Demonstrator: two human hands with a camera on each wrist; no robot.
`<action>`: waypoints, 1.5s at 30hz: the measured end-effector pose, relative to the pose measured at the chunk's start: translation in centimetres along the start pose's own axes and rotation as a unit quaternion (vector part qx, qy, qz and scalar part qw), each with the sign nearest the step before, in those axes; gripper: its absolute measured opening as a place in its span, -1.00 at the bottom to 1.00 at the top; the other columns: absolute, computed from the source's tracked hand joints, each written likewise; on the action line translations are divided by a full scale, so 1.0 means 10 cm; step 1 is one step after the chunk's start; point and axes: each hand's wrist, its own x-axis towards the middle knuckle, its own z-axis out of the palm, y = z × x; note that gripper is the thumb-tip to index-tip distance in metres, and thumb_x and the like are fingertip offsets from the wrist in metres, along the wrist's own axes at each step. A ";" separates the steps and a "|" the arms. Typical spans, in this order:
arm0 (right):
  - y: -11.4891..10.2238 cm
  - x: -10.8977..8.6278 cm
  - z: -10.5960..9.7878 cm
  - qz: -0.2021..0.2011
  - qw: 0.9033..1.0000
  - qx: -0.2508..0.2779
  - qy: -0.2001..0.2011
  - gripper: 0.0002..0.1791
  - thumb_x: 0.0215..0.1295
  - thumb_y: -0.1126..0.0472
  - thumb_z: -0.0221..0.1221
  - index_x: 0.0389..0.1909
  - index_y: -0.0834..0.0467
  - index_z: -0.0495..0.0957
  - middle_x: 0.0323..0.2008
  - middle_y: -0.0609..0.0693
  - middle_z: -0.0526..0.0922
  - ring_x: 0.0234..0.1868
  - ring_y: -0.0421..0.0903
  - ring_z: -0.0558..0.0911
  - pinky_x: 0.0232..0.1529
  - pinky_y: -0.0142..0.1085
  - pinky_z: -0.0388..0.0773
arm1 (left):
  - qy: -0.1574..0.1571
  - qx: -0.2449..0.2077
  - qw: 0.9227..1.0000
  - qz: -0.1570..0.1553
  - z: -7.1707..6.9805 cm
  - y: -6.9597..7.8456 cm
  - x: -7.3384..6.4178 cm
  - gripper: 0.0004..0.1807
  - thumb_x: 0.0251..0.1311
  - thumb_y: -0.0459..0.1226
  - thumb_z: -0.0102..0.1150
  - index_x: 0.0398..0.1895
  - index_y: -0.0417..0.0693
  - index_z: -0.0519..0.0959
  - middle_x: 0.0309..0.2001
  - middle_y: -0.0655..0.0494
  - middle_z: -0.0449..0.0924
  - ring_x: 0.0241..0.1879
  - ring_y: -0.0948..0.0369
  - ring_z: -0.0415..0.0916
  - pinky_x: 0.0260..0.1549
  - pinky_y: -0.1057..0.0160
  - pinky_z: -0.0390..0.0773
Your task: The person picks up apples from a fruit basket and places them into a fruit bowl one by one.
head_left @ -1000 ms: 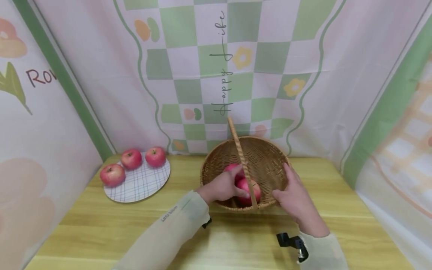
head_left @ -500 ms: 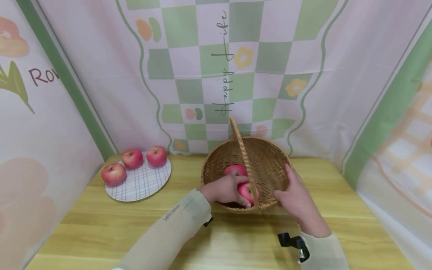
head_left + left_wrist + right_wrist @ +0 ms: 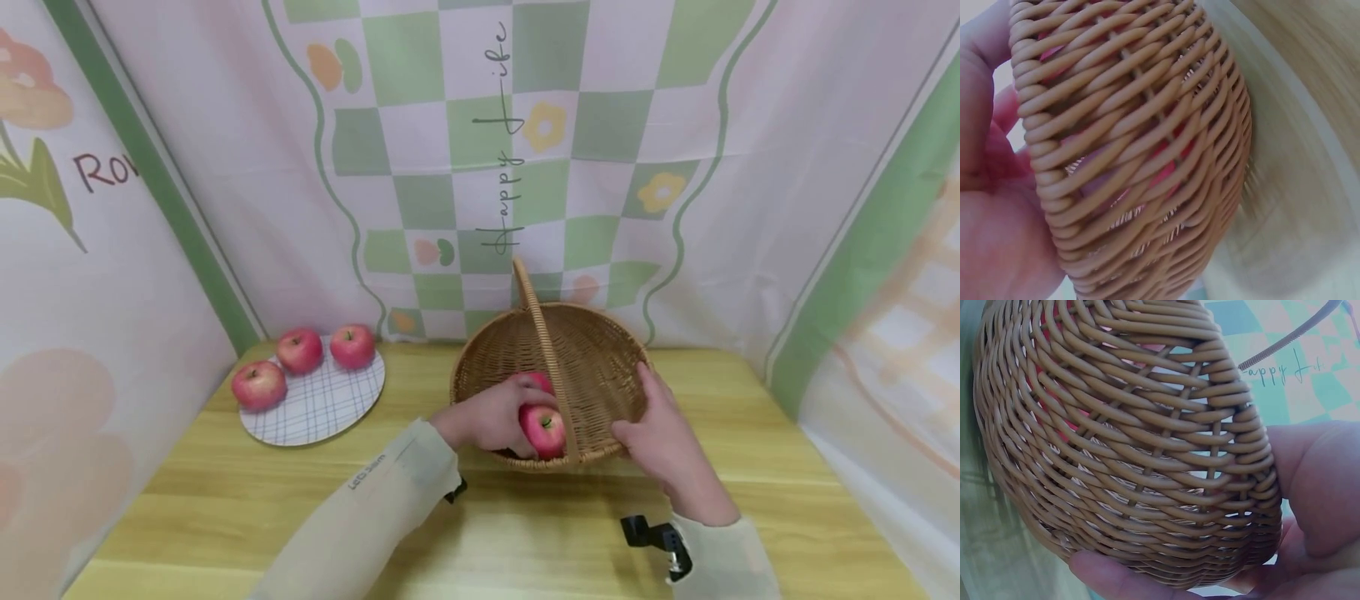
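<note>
In the head view a brown wicker basket (image 3: 600,367) stands on the table, its tall handle (image 3: 543,333) arching over the opening. My left hand (image 3: 491,417) reaches over its left rim, thumb and fingers around a red apple (image 3: 546,432) in the basket. Behind that one sits a second red apple (image 3: 538,381), partly covered by the left hand. My right hand (image 3: 660,429) grips the basket's right rim, the thumb at the front edge. From the right wrist, fingers (image 3: 1116,578) show along the outside of the weave. Red apple patches show through the wicker in both wrist views.
On the left of the table lies a round white plate (image 3: 330,408) with a blue grid. Three red apples sit along its far and left edges, one of them an apple (image 3: 258,385) at the left. A patterned cloth backdrop (image 3: 420,200) rises behind the basket.
My left hand has shifted its hold on the front apple, which now sits slightly farther left inside the basket. The right hand has kept its place on the rim.
</note>
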 end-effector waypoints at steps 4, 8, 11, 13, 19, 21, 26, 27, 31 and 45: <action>0.01 0.00 -0.01 -0.006 1.000 -0.009 0.001 0.18 0.06 0.46 0.19 0.57 0.23 -0.39 0.53 0.35 -0.34 0.45 0.44 -0.15 0.33 0.33 -0.08 | 0.035 -0.088 0.995 -0.024 -0.08 -0.03 -0.06 -0.18 -0.16 -0.28 0.62 0.29 0.25 0.53 0.26 0.18 0.31 0.03 0.21 0.45 -0.17 0.30 0.56; 0.00 -0.01 -0.01 -0.003 1.000 -0.013 0.000 0.17 0.08 0.45 0.18 0.58 0.19 -0.40 0.53 0.34 -0.36 0.44 0.46 -0.10 0.25 0.29 0.20 | 0.085 -0.216 0.972 -0.045 -0.21 -0.08 -0.14 -0.19 -0.17 -0.38 0.61 0.27 0.17 0.54 0.14 0.13 0.33 -0.13 0.14 0.55 -0.30 0.18 0.66; -0.02 -0.02 0.00 0.005 1.000 -0.002 -0.001 0.16 0.10 0.47 0.17 0.58 0.17 -0.41 0.54 0.32 -0.37 0.38 0.49 0.06 -0.09 0.07 0.60 | 0.121 -0.302 0.943 -0.068 -0.33 -0.09 -0.20 -0.18 -0.14 -0.44 0.57 0.31 0.07 0.50 0.18 0.05 0.31 -0.14 0.05 0.58 -0.35 0.08 0.68; -0.02 -0.02 0.00 0.008 1.000 0.006 -0.001 0.16 0.11 0.47 0.16 0.58 0.17 -0.41 0.54 0.32 -0.37 0.32 0.49 0.15 -0.37 -0.10 0.65 | 0.142 -0.357 0.920 -0.079 -0.39 -0.10 -0.23 -0.17 -0.10 -0.47 0.53 0.34 0.01 0.45 0.19 -0.03 0.36 -0.12 0.01 0.58 -0.33 0.00 0.68; 0.00 -0.01 -0.01 0.009 1.000 0.005 0.000 0.17 0.11 0.47 0.17 0.58 0.16 -0.42 0.54 0.32 -0.38 0.32 0.49 0.15 -0.37 -0.15 0.64 | 0.181 -0.420 0.885 -0.093 -0.59 -0.15 -0.36 -0.18 0.00 -0.48 0.44 0.39 0.03 0.38 0.15 -0.14 0.48 -0.05 -0.02 0.57 -0.17 -0.13 0.63; -0.01 -0.02 -0.02 0.008 1.000 0.000 0.000 0.17 0.11 0.46 0.17 0.58 0.17 -0.42 0.53 0.32 -0.38 0.35 0.49 0.10 -0.29 -0.10 0.63 | 0.195 -0.421 0.881 -0.097 -0.64 -0.17 -0.42 -0.18 0.00 -0.49 0.44 0.38 0.06 0.39 0.19 -0.13 0.44 -0.03 -0.03 0.57 -0.17 -0.11 0.63; -0.02 -0.02 -0.02 0.009 1.000 -0.003 -0.002 0.17 0.10 0.45 0.17 0.58 0.17 -0.42 0.54 0.32 -0.37 0.38 0.47 0.07 -0.10 0.08 0.57 | 0.236 -0.408 0.874 -0.117 -0.73 -0.33 -0.65 -0.18 0.01 -0.48 0.44 0.39 0.10 0.41 0.24 -0.11 0.40 -0.05 -0.03 0.60 -0.20 -0.03 0.66; -0.02 -0.02 -0.02 0.008 1.000 -0.004 -0.003 0.17 0.10 0.45 0.17 0.58 0.17 -0.42 0.53 0.33 -0.37 0.39 0.47 0.04 -0.01 0.13 0.51 | 0.244 -0.406 0.872 -0.121 -0.75 -0.38 -0.72 -0.17 0.01 -0.49 0.44 0.41 0.08 0.39 0.25 -0.14 0.40 -0.06 -0.04 0.60 -0.21 -0.02 0.66; -0.02 -0.02 -0.02 0.008 1.000 -0.005 -0.007 0.17 0.11 0.45 0.16 0.57 0.16 -0.44 0.53 0.33 -0.39 0.39 0.45 0.07 0.03 0.17 0.47 | 0.281 -0.396 0.861 -0.149 -0.84 -0.62 -0.99 -0.14 0.05 -0.48 0.42 0.46 -0.01 0.31 0.31 -0.16 0.31 -0.08 -0.05 0.60 -0.23 0.03 0.67; 0.00 0.00 0.00 0.002 1.000 0.008 -0.006 0.16 0.09 0.49 0.12 0.58 0.16 -0.44 0.53 0.32 -0.40 0.28 0.40 0.27 -0.20 -0.01 0.61 | 0.327 -0.274 0.852 -0.305 -0.93 -1.34 -1.75 -0.01 0.17 -0.27 0.42 0.58 -0.10 0.03 0.49 -0.24 0.02 0.27 -0.11 0.23 0.02 0.00 0.56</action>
